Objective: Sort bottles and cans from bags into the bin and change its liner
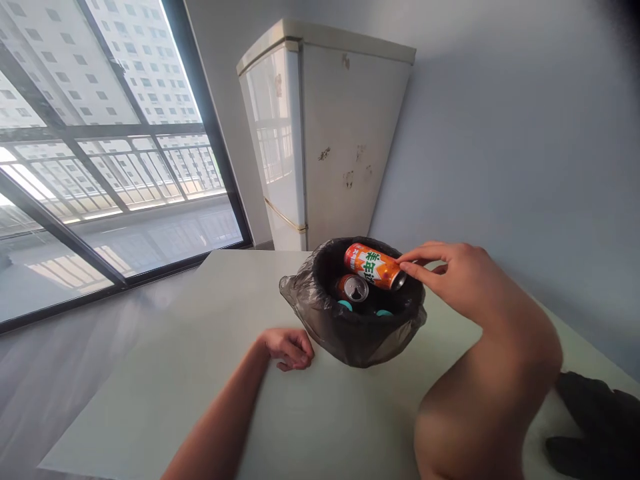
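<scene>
My right hand (443, 270) pinches the bottom end of an orange soda can (371, 266) with green and white lettering. The can lies tilted across the mouth of a bin lined with a black plastic bag (350, 337). Inside, a second can (356, 289) shows its opened silver top, and two turquoise round pieces (384, 313) sit near the front rim; what they belong to is hidden. On the table just left of the bag rests my left hand (290, 348), its fingers curled in with nothing visible in them.
The bin stands on a pale green table (165, 373). Behind it is a white fridge (350, 140) with worn marks. A dark cloth-like item (595, 420) lies at the table's right edge. Glass doors (115, 140) are on the left, a plain wall on the right.
</scene>
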A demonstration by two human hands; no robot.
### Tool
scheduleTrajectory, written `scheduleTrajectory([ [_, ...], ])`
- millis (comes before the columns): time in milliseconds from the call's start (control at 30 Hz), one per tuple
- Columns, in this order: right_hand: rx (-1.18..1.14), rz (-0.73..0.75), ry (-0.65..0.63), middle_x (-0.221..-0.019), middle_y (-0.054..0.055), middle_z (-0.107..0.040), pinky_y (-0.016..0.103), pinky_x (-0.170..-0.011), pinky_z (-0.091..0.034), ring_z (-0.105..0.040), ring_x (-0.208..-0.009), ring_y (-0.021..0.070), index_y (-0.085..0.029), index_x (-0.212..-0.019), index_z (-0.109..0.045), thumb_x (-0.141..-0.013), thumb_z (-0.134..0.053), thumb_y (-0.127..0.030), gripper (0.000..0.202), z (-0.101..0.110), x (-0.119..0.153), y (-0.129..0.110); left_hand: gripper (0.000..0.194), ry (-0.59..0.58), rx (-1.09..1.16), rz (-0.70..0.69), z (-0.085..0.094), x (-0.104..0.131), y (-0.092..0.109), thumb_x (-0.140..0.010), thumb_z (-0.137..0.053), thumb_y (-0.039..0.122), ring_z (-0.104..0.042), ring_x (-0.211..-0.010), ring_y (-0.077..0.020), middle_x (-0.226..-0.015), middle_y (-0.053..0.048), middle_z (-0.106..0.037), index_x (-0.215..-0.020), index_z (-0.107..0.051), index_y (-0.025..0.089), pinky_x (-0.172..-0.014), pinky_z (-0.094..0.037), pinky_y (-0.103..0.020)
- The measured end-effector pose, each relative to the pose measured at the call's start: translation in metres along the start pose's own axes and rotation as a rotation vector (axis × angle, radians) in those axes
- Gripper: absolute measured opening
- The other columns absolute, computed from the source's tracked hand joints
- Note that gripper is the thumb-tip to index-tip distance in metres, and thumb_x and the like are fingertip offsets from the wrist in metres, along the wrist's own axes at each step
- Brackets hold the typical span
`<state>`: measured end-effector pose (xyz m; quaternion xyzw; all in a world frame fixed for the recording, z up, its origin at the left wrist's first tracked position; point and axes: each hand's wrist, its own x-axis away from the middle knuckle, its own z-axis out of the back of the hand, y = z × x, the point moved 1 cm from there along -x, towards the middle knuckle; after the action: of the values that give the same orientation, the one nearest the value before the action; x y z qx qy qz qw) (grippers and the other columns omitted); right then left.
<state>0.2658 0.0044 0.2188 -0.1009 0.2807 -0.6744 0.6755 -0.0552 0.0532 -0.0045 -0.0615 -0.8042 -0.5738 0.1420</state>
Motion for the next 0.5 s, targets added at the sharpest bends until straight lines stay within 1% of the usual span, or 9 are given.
scheduleTrajectory([
  [33,0.011,-0.018,-0.015,-0.1,-0.002,-0.079,0.034,-0.066,-0.05,-0.069,-0.073,0.0207,-0.035,-0.093,-0.082,-0.089,-0.066,-0.048,0.021,0.001,0.0,0.004,0.05,0.056,0.008,-0.003,0.005,0.008,0.0,-0.079,-0.078,0.059,-0.027,-0.035,-0.0088,-0.045,0.004,-0.038,-0.06,-0.058,0.018,-0.029,-0.027,-0.025],
  [100,0.015,-0.038,-0.012,-0.091,0.0,-0.078,0.034,-0.061,-0.048,-0.068,-0.071,0.022,-0.034,-0.093,-0.082,-0.088,-0.067,-0.048,0.021,0.004,0.001,0.01,0.042,0.301,0.019,-0.004,0.019,0.026,0.002,-0.081,-0.077,0.054,-0.028,-0.034,-0.009,-0.043,0.005,-0.037,-0.069,-0.066,0.016,-0.031,-0.031,-0.024],
  [167,-0.003,-0.033,0.051,-0.085,0.002,-0.078,0.034,-0.058,-0.048,-0.068,-0.069,0.0228,-0.032,-0.091,-0.082,-0.087,-0.068,-0.046,0.021,0.005,0.0,0.019,0.037,0.709,0.064,-0.109,0.034,0.045,0.012,-0.081,-0.077,0.048,-0.034,-0.037,-0.0084,-0.046,0.004,-0.042,-0.069,-0.064,0.015,-0.035,-0.032,-0.022],
  [200,-0.01,-0.027,0.097,-0.082,0.003,-0.078,0.034,-0.057,-0.047,-0.068,-0.067,0.0231,-0.031,-0.09,-0.082,-0.086,-0.068,-0.044,0.02,0.005,-0.002,0.026,0.034,0.948,0.118,-0.214,0.042,0.055,0.02,-0.078,-0.079,0.042,-0.035,-0.039,-0.0072,-0.047,0.004,-0.041,-0.066,-0.059,0.016,-0.037,-0.031,-0.02],
  [233,-0.013,-0.027,0.14,-0.08,0.004,-0.077,0.034,-0.056,-0.047,-0.068,-0.066,0.0235,-0.03,-0.089,-0.082,-0.084,-0.069,-0.041,0.019,0.004,-0.005,0.033,0.034,1.062,0.14,-0.276,0.048,0.063,0.03,-0.079,-0.077,0.039,-0.034,-0.042,-0.006,-0.049,0.006,-0.039,-0.066,-0.054,0.017,-0.04,-0.031,-0.018],
  [300,-0.006,-0.047,0.162,-0.079,0.006,-0.077,0.034,-0.054,-0.047,-0.068,-0.065,0.0241,-0.028,-0.09,-0.082,-0.079,-0.07,-0.035,0.018,0.0,-0.018,0.053,0.03,1.188,0.155,-0.349,0.057,0.078,0.055,-0.084,-0.07,0.041,-0.029,-0.042,-0.0055,-0.05,0.009,-0.032,-0.072,-0.053,0.019,-0.04,-0.028,-0.016],
  [333,-0.002,-0.073,0.127,-0.08,0.006,-0.078,0.034,-0.053,-0.048,-0.069,-0.066,0.0242,-0.027,-0.091,-0.082,-0.075,-0.071,-0.033,0.02,-0.005,-0.026,0.063,0.028,1.228,0.158,-0.369,0.059,0.084,0.068,-0.085,-0.068,0.041,-0.031,-0.043,-0.0059,-0.051,0.009,-0.035,-0.076,-0.055,0.018,-0.042,-0.031,-0.016],
  [433,-0.028,-0.123,-0.163,-0.083,0.004,-0.079,0.031,-0.054,-0.051,-0.071,-0.067,0.0229,-0.026,-0.089,-0.08,-0.062,-0.076,-0.027,0.027,-0.026,-0.054,0.089,0.038,1.327,0.124,-0.373,0.051,0.089,0.103,-0.087,-0.071,0.052,-0.057,-0.057,-0.0117,-0.068,-0.002,-0.063,-0.088,-0.066,0.015,-0.065,-0.056,-0.028],
  [500,-0.092,-0.053,-0.308,-0.075,0.0,-0.076,0.03,-0.055,-0.053,-0.069,-0.063,0.0207,-0.027,-0.081,-0.078,-0.057,-0.08,-0.029,0.024,-0.041,-0.067,0.096,0.055,1.318,0.115,-0.31,0.039,0.082,0.116,-0.089,-0.065,0.067,-0.069,-0.075,-0.0193,-0.086,-0.011,-0.075,-0.093,-0.071,0.013,-0.077,-0.058,-0.034],
])
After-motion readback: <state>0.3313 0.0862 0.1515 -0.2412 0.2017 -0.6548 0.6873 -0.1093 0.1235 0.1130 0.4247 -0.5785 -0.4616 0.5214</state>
